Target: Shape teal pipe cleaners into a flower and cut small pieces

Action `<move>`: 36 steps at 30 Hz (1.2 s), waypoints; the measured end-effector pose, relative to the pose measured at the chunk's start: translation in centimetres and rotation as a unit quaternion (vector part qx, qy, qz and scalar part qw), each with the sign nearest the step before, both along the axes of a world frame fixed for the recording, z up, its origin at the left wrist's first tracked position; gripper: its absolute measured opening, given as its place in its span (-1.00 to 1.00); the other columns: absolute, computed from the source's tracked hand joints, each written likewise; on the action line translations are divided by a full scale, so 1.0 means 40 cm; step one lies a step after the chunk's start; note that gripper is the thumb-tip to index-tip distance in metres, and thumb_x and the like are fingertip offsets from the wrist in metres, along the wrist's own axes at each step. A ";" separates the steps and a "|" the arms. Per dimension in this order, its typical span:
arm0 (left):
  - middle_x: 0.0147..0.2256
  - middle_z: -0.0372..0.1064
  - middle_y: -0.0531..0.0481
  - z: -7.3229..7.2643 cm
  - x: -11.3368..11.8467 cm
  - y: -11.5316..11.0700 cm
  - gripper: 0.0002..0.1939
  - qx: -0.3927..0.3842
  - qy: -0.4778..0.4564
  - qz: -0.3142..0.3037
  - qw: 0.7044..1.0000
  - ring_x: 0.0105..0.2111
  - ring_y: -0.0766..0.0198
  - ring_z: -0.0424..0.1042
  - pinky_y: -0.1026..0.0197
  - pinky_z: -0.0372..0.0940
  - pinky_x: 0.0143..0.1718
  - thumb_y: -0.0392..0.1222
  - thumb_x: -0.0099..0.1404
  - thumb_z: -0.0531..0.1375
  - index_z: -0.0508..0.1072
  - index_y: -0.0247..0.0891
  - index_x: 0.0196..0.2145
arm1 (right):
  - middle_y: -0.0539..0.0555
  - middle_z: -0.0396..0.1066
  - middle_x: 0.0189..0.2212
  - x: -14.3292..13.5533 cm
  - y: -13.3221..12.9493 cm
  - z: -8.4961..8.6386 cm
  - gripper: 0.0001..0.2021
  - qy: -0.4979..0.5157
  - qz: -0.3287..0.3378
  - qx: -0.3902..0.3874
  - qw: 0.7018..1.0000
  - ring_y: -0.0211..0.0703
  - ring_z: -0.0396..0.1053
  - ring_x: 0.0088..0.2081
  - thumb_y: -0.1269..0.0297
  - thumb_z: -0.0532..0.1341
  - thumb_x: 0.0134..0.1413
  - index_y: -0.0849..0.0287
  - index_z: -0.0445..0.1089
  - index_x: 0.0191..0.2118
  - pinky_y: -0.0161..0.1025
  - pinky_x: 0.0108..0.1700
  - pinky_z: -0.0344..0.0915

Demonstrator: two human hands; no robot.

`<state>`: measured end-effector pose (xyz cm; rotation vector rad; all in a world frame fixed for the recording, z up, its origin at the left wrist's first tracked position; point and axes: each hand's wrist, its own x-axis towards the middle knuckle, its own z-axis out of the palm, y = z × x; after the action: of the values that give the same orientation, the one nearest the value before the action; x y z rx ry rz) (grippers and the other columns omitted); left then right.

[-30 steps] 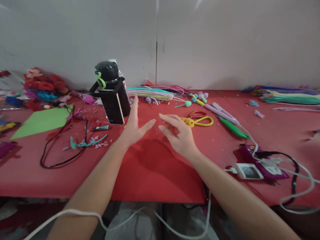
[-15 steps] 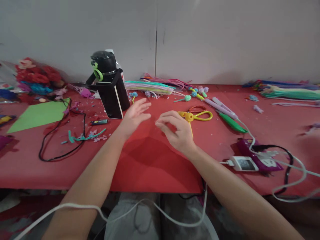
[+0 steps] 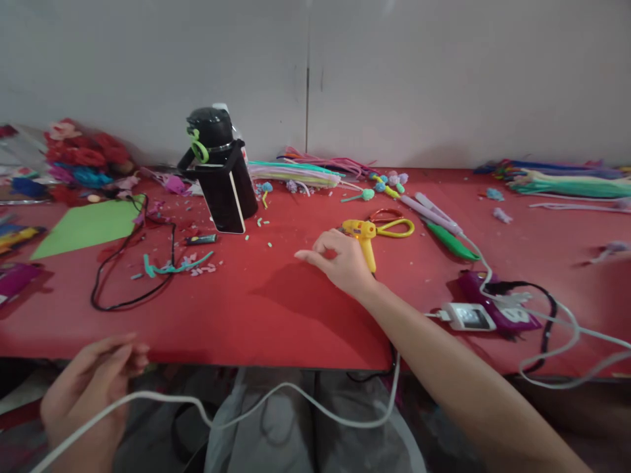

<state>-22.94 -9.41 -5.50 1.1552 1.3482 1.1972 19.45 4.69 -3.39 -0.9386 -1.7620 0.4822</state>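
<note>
Right hand (image 3: 340,261): above the middle of the red surface (image 3: 231,322), forearm entering from four o'clock.
Right fingers: curled, thumb sticking out toward nine o'clock; I cannot tell whether they hold anything.
Yellow glue gun (image 3: 362,229): just beside the right hand, at its one o'clock, handle pointing to six; contact unclear.
Left hand (image 3: 86,397): at the near edge, seven to eight o'clock in view, a white cable (image 3: 152,396) crossing in front.
Left fingers: drawn together, blurred; cannot tell if anything is pinched.
Black flask (image 3: 211,128): at the right hand's ten o'clock, upright, a dark flat slab (image 3: 224,202) leaning at its near side.
Fuzzy stems (image 3: 296,174): a bundle lying at the right hand's eleven.
Green sheet (image 3: 83,226): flat, at the left hand's twelve.
</note>
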 end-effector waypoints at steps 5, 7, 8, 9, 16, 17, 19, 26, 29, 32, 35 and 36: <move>-0.35 0.59 0.40 0.034 0.120 -0.032 -0.77 0.131 0.200 0.137 0.961 -0.31 -0.10 0.57 -0.29 0.53 -0.29 0.05 0.31 0.11 0.53 0.46 -0.25 | 0.17 0.51 -0.08 0.001 -0.009 0.013 -0.67 0.004 0.044 -0.015 0.999 -0.09 0.47 -0.07 -0.02 0.21 0.28 0.10 0.57 -0.31 -0.05 0.06 0.38; -0.22 0.62 0.24 0.077 0.220 0.006 -0.77 0.198 0.289 0.041 0.936 -0.22 0.04 0.60 -0.12 0.55 -0.16 -0.09 0.34 0.15 0.56 0.19 -0.13 | 0.16 0.55 -0.15 -0.002 -0.018 0.012 -0.61 0.005 0.089 -0.052 0.995 -0.08 0.50 -0.06 -0.01 0.19 0.30 0.10 0.55 -0.45 -0.04 0.11 0.37; -0.10 0.61 0.14 0.099 0.267 0.034 -0.72 0.235 0.365 -0.049 0.899 -0.11 0.08 0.59 -0.04 0.52 -0.06 -0.18 0.33 0.18 0.56 0.07 -0.05 | 0.17 0.56 -0.13 -0.004 -0.023 0.010 -0.59 0.004 0.108 -0.067 0.992 -0.06 0.49 -0.02 0.00 0.18 0.32 0.10 0.55 -0.46 -0.03 0.14 0.35; 0.03 0.55 0.02 0.118 0.311 0.067 -0.64 0.291 0.424 -0.120 0.849 0.04 0.08 0.52 -0.05 0.43 0.11 -0.26 0.34 0.16 0.52 -0.06 0.06 | 0.19 0.54 -0.03 -0.006 -0.027 0.008 -0.62 0.005 0.124 -0.077 0.989 -0.04 0.47 0.06 0.00 0.17 0.33 0.09 0.59 -0.37 -0.02 0.18 0.33; 0.12 0.49 -0.14 0.155 0.508 0.264 -0.55 0.478 0.591 -0.317 0.567 0.17 0.00 0.39 -0.13 0.21 0.27 -0.40 0.28 0.15 0.52 -0.26 0.10 | 0.18 0.22 0.34 -0.009 -0.046 0.014 -0.48 0.012 0.195 -0.087 0.977 0.00 0.14 0.38 0.03 0.20 0.31 -0.01 0.28 0.32 0.07 0.38 0.11; 0.14 0.46 -0.18 0.149 0.524 0.277 -0.59 0.482 0.601 -0.314 0.554 0.17 0.00 0.38 -0.12 0.22 0.26 -0.39 0.27 0.16 0.54 -0.27 0.06 | 0.18 0.27 0.31 -0.009 -0.046 0.018 -0.49 0.010 0.199 -0.085 0.976 0.01 0.17 0.36 0.03 0.23 0.28 0.01 0.32 0.29 0.07 0.38 0.10; 0.15 0.44 -0.23 0.137 0.550 0.299 -0.63 0.501 0.602 -0.318 0.534 0.19 -0.02 0.36 -0.10 0.23 0.25 -0.38 0.26 0.18 0.57 -0.30 0.01 | 0.20 0.36 0.23 -0.010 -0.046 0.025 -0.49 0.014 0.200 -0.097 0.975 0.03 0.28 0.28 0.04 0.30 0.22 0.06 0.37 0.23 0.04 0.33 0.19; -0.17 0.59 -0.21 0.121 0.609 0.385 -0.77 0.605 0.552 -0.329 0.471 -0.06 0.06 0.51 0.02 0.34 0.07 -0.43 0.27 0.15 0.60 -0.36 -0.21 | 0.11 0.57 -0.22 -0.010 -0.014 0.027 -0.65 0.085 0.161 -0.179 0.967 -0.08 0.51 -0.17 0.00 0.30 0.17 0.19 0.51 -0.11 -0.14 -0.06 0.42; -0.34 0.58 -0.09 0.138 0.632 0.420 -0.75 0.633 0.542 -0.300 0.464 -0.27 0.18 0.53 0.09 0.36 -0.13 -0.42 0.33 0.09 0.56 -0.27 -0.35 | 0.10 0.57 -0.26 -0.006 0.007 0.024 -0.62 0.125 0.140 -0.167 0.968 -0.11 0.50 -0.22 -0.07 0.21 0.25 0.17 0.52 -0.19 -0.19 -0.14 0.41; -0.45 0.52 0.00 0.149 0.657 0.439 -0.66 0.677 0.506 -0.265 0.464 -0.35 0.27 0.49 0.16 0.34 -0.16 -0.42 0.37 0.03 0.48 -0.24 -0.49 | 0.09 0.55 -0.35 0.001 0.021 0.024 -0.54 0.148 0.051 -0.160 0.975 -0.13 0.48 -0.29 -0.11 0.10 0.31 0.17 0.53 -0.30 -0.22 -0.23 0.40; -0.52 0.46 0.03 0.136 0.671 0.438 -0.59 0.713 0.459 -0.229 0.478 -0.42 0.31 0.45 0.18 0.35 -0.11 -0.44 0.39 0.00 0.43 -0.24 -0.56 | 0.07 0.55 -0.38 0.015 0.024 0.030 -0.65 0.154 -0.015 -0.120 0.981 -0.14 0.49 -0.30 -0.03 0.22 0.24 0.15 0.52 -0.37 -0.22 -0.19 0.40; -0.54 0.44 0.04 0.127 0.673 0.435 -0.58 0.719 0.447 -0.221 0.484 -0.44 0.31 0.44 0.18 0.36 -0.13 -0.44 0.39 0.01 0.43 -0.24 -0.57 | 0.07 0.54 -0.39 0.019 0.023 0.035 -0.69 0.151 -0.020 -0.102 0.983 -0.15 0.49 -0.30 0.01 0.27 0.20 0.15 0.50 -0.42 -0.22 -0.17 0.40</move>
<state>3.96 7.99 -0.42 3.4375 0.0916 1.1912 20.21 5.61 -2.01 -0.9846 -1.4364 0.7487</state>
